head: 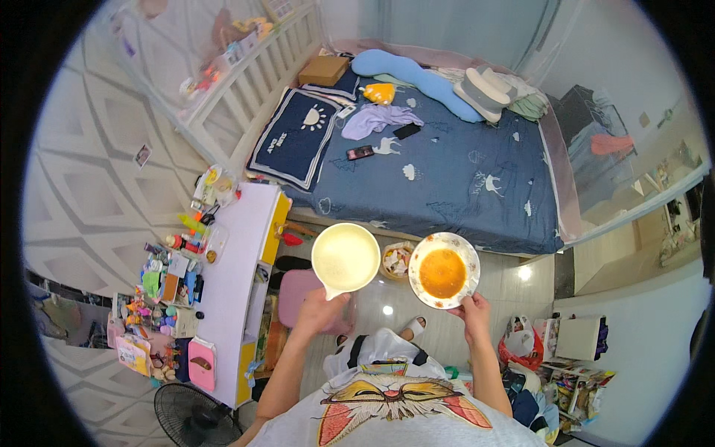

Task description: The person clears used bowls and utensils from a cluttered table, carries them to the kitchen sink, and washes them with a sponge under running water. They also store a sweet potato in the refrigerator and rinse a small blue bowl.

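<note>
My left hand [324, 310] grips the handle of a pale yellow bowl [346, 257], whose inside looks pale; whether it holds anything I cannot tell. My right hand [472, 313] holds the near rim of a white patterned plate [444, 240] with orange-brown sauce or soup [443, 273] in it. Both vessels are held apart in front of me, over the floor. Between them, lower down, a bin [396, 261] with crumpled wrappers and paper shows.
Ahead stands a bed [447, 190] with two phones, pillows and a cloth. At left are a white desk [246, 234], a pink stool [296, 296] and a black fan [195, 416]. A red bag [522, 355] and piled things lie at right.
</note>
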The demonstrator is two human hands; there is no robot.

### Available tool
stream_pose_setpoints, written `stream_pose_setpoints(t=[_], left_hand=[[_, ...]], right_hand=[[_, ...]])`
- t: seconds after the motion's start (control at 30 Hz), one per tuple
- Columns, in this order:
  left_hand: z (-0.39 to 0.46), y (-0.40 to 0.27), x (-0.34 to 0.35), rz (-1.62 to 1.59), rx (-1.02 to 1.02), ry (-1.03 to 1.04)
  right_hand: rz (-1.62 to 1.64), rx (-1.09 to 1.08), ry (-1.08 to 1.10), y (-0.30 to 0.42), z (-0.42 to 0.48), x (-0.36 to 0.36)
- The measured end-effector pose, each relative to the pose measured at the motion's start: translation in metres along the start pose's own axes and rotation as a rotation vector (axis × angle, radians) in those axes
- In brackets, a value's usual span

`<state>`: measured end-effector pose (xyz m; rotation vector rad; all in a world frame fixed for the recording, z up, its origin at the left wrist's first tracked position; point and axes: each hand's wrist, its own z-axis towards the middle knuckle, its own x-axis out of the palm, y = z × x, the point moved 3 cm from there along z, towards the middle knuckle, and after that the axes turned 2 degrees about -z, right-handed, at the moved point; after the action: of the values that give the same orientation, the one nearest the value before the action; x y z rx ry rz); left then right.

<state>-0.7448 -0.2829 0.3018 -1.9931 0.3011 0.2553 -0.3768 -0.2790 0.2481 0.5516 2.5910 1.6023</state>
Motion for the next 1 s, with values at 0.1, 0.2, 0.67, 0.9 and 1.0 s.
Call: stream_pose_setpoints(t=[0.1, 0.2, 0.67, 0.9, 1.0], left_hand=[[0.019, -0.032, 0.070, 0.041, -0.035, 0.032], [0.044, -0.066, 0.146, -0.020, 0.056, 0.107], [0.107, -0.197, 0.476, 0.175, 0.166, 0.757], [0.121, -0.268, 0.648, 0.319, 0.233, 0.958], [0.121, -0.287, 0.719, 0.388, 0.244, 1.032]], right_hand=[[0.037, 0.028, -0.091, -0.001, 0.017, -0.077], [0.112, -0.014, -0.158, 0.041, 0.018, -0.131], [0.400, -0.190, -0.657, 0.036, 0.011, -0.399], [0.472, -0.147, -0.921, 0.043, 0.021, -0.513], [0.528, -0.223, -0.942, 0.024, 0.037, -0.571]])
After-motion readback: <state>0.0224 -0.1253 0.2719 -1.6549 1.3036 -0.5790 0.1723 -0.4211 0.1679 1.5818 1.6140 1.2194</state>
